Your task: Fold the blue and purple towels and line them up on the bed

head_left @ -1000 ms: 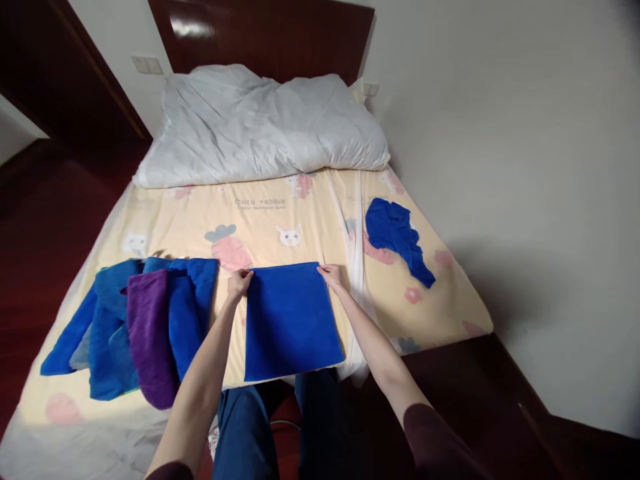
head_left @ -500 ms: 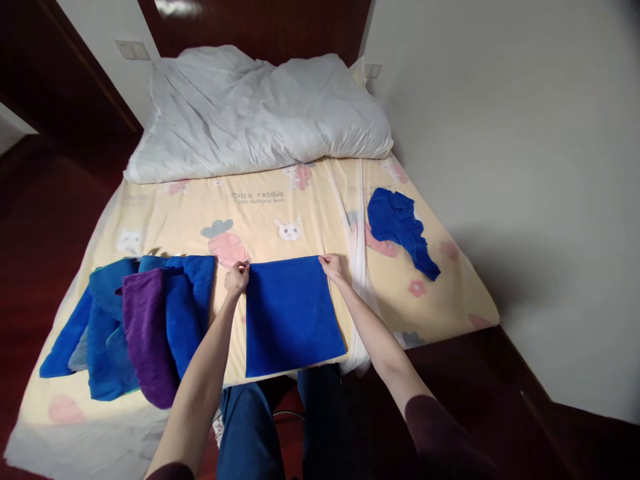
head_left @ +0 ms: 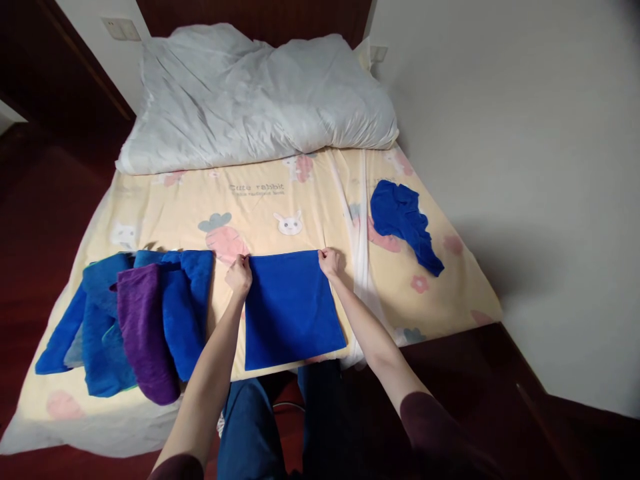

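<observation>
A flat blue cloth point(head_left: 294, 310), roughly square, lies near the front edge of the bed point(head_left: 260, 220). My left hand point(head_left: 240, 273) pinches its far left corner. At the far right corner, my right hand point(head_left: 330, 262) is closed on the same cloth. Left of my left forearm is a heap of cloths: a purple cloth point(head_left: 145, 327) on top, with teal point(head_left: 103, 333) and blue ones point(head_left: 180, 320) around and under it. A crumpled blue cloth point(head_left: 405, 220) lies apart on the right side of the bed.
A grey-white quilt point(head_left: 260, 100) is bunched across the head of the bed. A white strip point(head_left: 361, 247) runs along the sheet right of my right hand. The wall point(head_left: 525, 167) stands at the right.
The view has shifted slightly, so the bed and quilt appear a little higher. Both hands keep their hold on the flat blue cloth's far corners, and the cloth looks nearly unchanged.
</observation>
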A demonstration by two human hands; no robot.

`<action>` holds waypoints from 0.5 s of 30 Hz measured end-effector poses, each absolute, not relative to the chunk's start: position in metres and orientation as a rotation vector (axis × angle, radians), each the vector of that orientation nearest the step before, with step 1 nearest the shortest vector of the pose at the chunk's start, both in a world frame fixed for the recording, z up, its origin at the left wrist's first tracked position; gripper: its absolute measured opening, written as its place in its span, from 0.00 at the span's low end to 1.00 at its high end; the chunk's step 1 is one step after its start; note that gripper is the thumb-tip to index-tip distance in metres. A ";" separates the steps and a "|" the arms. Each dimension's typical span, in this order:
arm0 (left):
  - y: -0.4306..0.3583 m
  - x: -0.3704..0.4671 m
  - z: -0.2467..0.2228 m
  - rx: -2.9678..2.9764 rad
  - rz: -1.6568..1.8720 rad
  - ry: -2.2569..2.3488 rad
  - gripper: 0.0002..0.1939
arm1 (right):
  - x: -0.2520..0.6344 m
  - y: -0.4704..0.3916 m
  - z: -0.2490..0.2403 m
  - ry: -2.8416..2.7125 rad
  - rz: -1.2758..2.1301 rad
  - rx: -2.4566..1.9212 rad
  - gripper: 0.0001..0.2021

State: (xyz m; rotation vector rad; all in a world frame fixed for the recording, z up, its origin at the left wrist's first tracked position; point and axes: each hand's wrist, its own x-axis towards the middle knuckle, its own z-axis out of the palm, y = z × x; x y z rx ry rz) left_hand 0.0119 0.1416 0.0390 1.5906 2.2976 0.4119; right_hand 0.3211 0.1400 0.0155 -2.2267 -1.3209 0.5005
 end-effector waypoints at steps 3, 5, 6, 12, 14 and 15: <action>0.134 0.021 0.038 1.713 0.478 2.319 0.21 | 0.312 0.134 0.032 -1.433 0.408 -2.409 0.14; 0.123 0.028 0.040 1.860 0.569 2.270 0.23 | 0.301 0.123 0.040 -1.608 0.267 -2.298 0.18; 0.117 0.032 0.040 1.978 0.609 2.190 0.24 | 0.293 0.116 0.042 -1.728 0.201 -2.181 0.20; 0.085 0.046 0.020 2.363 0.565 1.706 0.31 | 0.254 0.069 0.022 -2.308 0.275 -1.610 0.29; 0.088 0.044 0.011 2.304 0.561 1.778 0.33 | 0.258 0.070 0.014 -2.303 0.295 -1.636 0.30; 0.091 0.043 0.008 2.289 0.562 1.793 0.34 | 0.263 0.075 0.011 -2.289 0.293 -1.655 0.31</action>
